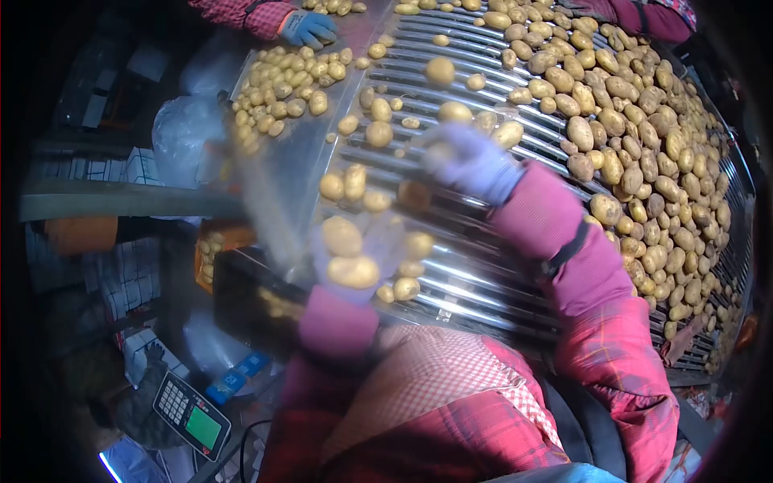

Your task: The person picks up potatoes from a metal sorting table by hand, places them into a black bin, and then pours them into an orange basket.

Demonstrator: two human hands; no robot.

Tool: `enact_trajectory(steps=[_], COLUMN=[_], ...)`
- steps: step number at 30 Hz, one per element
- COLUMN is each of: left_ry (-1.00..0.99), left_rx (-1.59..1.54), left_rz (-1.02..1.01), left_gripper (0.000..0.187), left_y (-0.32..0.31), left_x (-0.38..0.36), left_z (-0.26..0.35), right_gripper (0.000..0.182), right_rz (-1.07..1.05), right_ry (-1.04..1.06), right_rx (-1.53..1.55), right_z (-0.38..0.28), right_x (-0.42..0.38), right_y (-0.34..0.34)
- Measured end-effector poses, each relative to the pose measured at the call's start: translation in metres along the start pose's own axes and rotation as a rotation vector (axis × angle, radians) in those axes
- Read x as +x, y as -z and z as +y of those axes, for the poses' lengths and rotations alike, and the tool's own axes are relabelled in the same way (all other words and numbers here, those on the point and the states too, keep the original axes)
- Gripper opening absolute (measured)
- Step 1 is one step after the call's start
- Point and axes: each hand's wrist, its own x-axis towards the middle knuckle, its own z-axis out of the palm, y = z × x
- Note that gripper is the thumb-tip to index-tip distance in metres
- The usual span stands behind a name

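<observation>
My left hand (380, 256), in a pale purple glove, is palm up at the near left side of the metal roller grate (471, 278). Two potatoes (353, 272) rest in it, one beyond the other. Over the middle of the grate is my right hand (475, 165), gloved alike and smeared by motion, its fingers bent downward. A pale blurred spot shows at those fingers, and I cannot tell whether it is a held potato. Loose potatoes (378, 134) lie on the rollers around both hands.
A large heap of potatoes (644, 169) covers the right side. Smaller potatoes (282, 84) are piled on a metal ledge (310, 153) at left. Another person's blue-gloved hand (307, 29) is by that pile; another sleeve (656, 18) shows top right. A scale display (193, 414) stands lower left.
</observation>
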Motion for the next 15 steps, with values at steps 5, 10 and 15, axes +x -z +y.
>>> enact_trajectory(steps=[5, 10, 15], left_ry=[0.005, -0.311, -0.042], left_rx=[-0.137, 0.102, 0.096], left_rz=[-0.122, 0.369, 0.02], left_gripper=[0.067, 0.052, 0.046], left_y=[-0.029, -0.043, 0.022], left_x=[0.008, 0.019, 0.016], left_z=[0.007, -0.003, 0.02], right_gripper=[0.036, 0.059, 0.052], right_rz=[0.116, -0.165, 0.0], right_ry=[0.14, -0.36, -0.125], right_rx=[-0.139, -0.837, -0.276], right_z=[0.031, 0.069, 0.125], right_x=[0.039, 0.069, 0.128], right_y=[-0.009, 0.013, 0.012])
